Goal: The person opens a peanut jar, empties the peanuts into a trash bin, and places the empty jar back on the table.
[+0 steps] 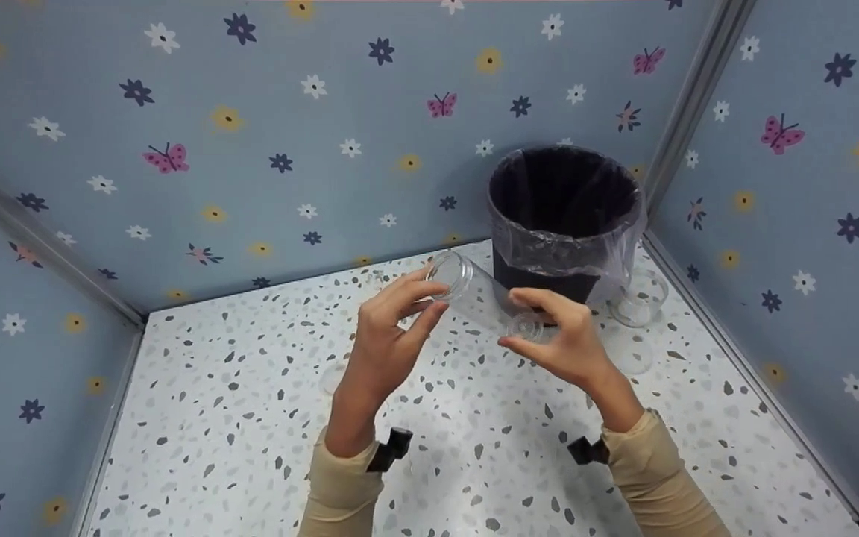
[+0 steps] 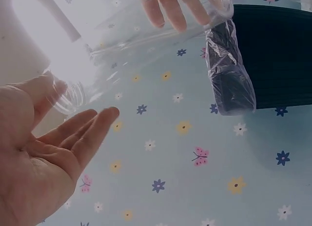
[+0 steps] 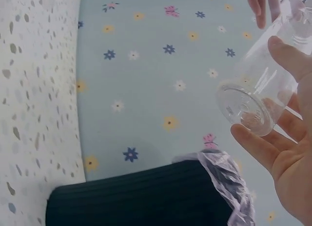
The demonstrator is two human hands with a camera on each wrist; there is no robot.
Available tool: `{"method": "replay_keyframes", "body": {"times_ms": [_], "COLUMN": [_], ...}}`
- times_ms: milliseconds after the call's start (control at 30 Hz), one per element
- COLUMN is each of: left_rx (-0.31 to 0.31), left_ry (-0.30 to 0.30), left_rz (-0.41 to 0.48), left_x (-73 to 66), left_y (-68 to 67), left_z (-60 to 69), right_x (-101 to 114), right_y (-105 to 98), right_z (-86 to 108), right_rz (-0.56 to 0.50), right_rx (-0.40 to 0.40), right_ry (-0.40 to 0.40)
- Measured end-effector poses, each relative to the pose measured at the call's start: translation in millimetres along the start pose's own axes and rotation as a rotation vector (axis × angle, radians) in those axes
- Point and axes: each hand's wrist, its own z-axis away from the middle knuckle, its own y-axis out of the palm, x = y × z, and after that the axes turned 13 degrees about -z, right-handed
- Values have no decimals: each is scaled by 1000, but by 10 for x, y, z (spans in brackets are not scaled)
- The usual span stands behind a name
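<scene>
A clear plastic jar (image 1: 483, 302) is held tilted in the air between both hands, its threaded mouth toward the left hand and its round base toward the right. My left hand (image 1: 392, 328) pinches the mouth between thumb and fingers. Around the base end, the thumb and fingers of my right hand (image 1: 567, 339) grip the jar. The right wrist view shows the moulded bottom of the jar (image 3: 246, 109) facing the camera. No lid is on the mouth in the head view.
Behind the right hand stands a black bin (image 1: 541, 272) with a clear liner (image 1: 571, 253) folded over its rim. A clear round container (image 1: 640, 302) is beside it, near a faint clear disc (image 1: 632, 356). Patterned walls (image 1: 325, 149) border the speckled table (image 1: 250, 432).
</scene>
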Motion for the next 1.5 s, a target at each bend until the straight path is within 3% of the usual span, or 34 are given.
{"method": "replay_keyframes", "body": {"times_ms": [233,400,567,733,800,967,1200,1333,1500], "left_rx": [-36,-45,-59,-83,-81,-18,101,144,170], "left_ry": [6,-21,-52,-90,-100,-178,-344,-409,-453], "left_rz": [47,40,-21,-106,-145,-214,-270,-263,-241], "left_x": [21,77,236,469,635,1142,1613,1803,1919], "left_y": [0,-30,-78,-145,-167,-212,-228,-219,-206], "left_z": [17,57,82,41,32,32,41,97,171], "right_x": [-51,-336,-529,-591,-604,-638,-678,-683,-687], "right_y": [134,186,142,86,72,52,32,23,1], "right_z": [43,180,345,464,519,674,822,900,964], "right_rz": [-20,-53,-14,18,16,4,16,11,3], "right_rx": [22,67,53,69,79,100,119,127,124], "right_ry": [61,96,136,168,196,289,394,440,480]}}
